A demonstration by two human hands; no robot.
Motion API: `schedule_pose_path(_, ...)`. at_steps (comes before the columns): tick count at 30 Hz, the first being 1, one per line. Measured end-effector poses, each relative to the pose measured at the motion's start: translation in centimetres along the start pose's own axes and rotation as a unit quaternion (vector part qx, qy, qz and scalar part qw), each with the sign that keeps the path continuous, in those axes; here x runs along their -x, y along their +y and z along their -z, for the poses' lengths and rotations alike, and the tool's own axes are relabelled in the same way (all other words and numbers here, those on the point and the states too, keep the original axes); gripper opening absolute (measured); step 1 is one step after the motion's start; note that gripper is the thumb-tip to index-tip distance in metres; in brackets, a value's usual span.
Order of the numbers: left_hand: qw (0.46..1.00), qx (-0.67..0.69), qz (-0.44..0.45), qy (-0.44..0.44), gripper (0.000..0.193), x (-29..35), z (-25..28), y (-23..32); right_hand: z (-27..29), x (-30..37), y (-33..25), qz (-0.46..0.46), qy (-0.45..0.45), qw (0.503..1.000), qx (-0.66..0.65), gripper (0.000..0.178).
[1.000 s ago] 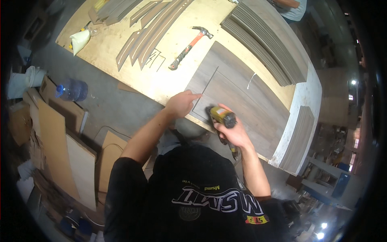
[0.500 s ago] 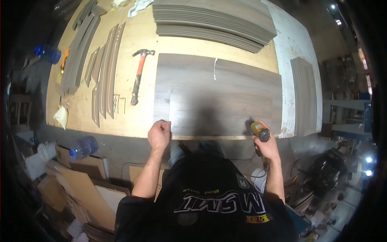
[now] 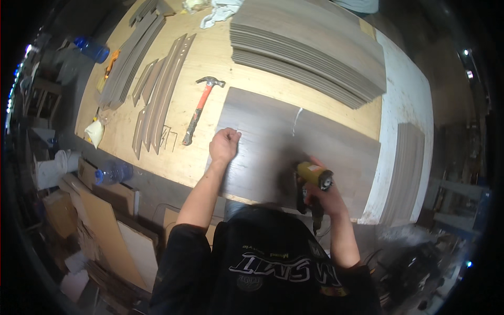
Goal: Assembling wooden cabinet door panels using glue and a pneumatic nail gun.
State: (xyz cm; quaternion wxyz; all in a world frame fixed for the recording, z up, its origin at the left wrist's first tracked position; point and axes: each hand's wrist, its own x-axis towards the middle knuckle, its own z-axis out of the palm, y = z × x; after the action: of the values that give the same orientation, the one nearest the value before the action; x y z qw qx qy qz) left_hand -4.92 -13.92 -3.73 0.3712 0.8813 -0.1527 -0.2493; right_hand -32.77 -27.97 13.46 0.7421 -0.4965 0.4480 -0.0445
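Note:
A grey-brown wood-grain panel (image 3: pixel 257 152) lies flat at the table's near side, with a white streak (image 3: pixel 297 116) on its upper part. Over its left part is my left hand (image 3: pixel 224 145), fingers pinched together; whatever is between them, if anything, is too small to make out. My right hand (image 3: pixel 326 198) grips a yellow-and-black power drill (image 3: pixel 311 174) above the panel's near right part. The drill's body is tilted, and its working end is hard to see against a dark shadow. Left of the panel rests a claw hammer (image 3: pixel 198 111) with a red-and-black handle.
Stacked panels (image 3: pixel 310 63) sit at the far side, another stack (image 3: pixel 403 173) at the right. Narrow strips (image 3: pixel 165 94) and a longer pile (image 3: pixel 134 63) lie left. A white cloth (image 3: pixel 223 11) is at the back. Below stand a blue bottle (image 3: pixel 114 172) and leaning boards (image 3: pixel 110 226).
The view has turned. My left hand has moved from the panel's near edge farther onto its surface. My right hand has carried the drill leftward from near the panel's right end.

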Motion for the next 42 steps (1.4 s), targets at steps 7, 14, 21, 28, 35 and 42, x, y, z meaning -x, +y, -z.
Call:
schedule_pose_path(7,0.998,0.024,-0.058,0.027,0.019,0.7,1.1,-0.3,-10.6,-8.1,-3.8,-0.025,-0.084,0.977,0.193,0.070)
schedule_pose_path(14,0.990,0.060,-0.126,0.021,0.013,0.4,1.4,-1.7,-15.8,-12.2,-3.9,-0.052,-0.066,0.970,0.227,0.068)
schedule_pose_path(21,0.992,0.017,-0.122,-0.011,0.016,0.1,1.9,-1.7,-17.5,-13.7,-4.2,-0.073,-0.044,0.970,0.226,0.068)
schedule_pose_path(28,0.991,0.021,-0.135,0.008,0.017,-0.1,1.5,-1.7,-17.1,-13.7,-3.9,-0.076,-0.038,0.974,0.209,0.067)
schedule_pose_path(35,0.989,0.036,-0.139,0.017,0.017,-0.2,1.8,-1.5,-17.2,-13.9,-4.2,-0.078,-0.053,0.971,0.219,0.065)
schedule_pose_path(42,0.988,0.035,-0.148,0.021,0.016,-0.2,1.6,-1.5,-16.6,-14.0,-3.9,-0.074,-0.051,0.967,0.240,0.064)
